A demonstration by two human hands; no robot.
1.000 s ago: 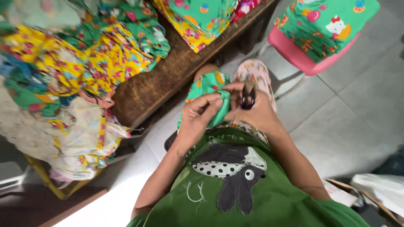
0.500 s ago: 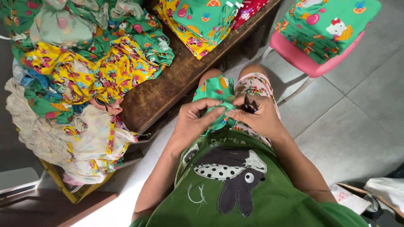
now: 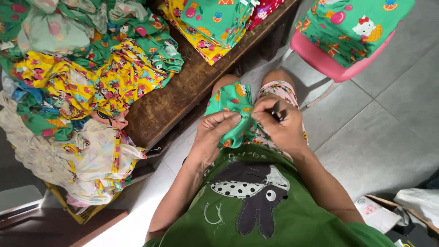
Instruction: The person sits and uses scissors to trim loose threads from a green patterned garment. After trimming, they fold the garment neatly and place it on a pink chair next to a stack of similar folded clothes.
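The left hand [image 3: 214, 133] is pinching a small green printed garment [image 3: 231, 110] that is lying over the person's knees, fingers closed on its fold. The right hand [image 3: 280, 126] is curling shut around a small dark tool [image 3: 275, 111], possibly a thread snipper, right at the cloth. Bright fabrics [image 3: 91, 77] are heaped on the wooden table [image 3: 178, 100] nearby.

Room to the left is blocked by the bench [image 3: 183, 98] and clothes [image 3: 91, 77]; bare floor [image 3: 388, 128] is left open rightward.
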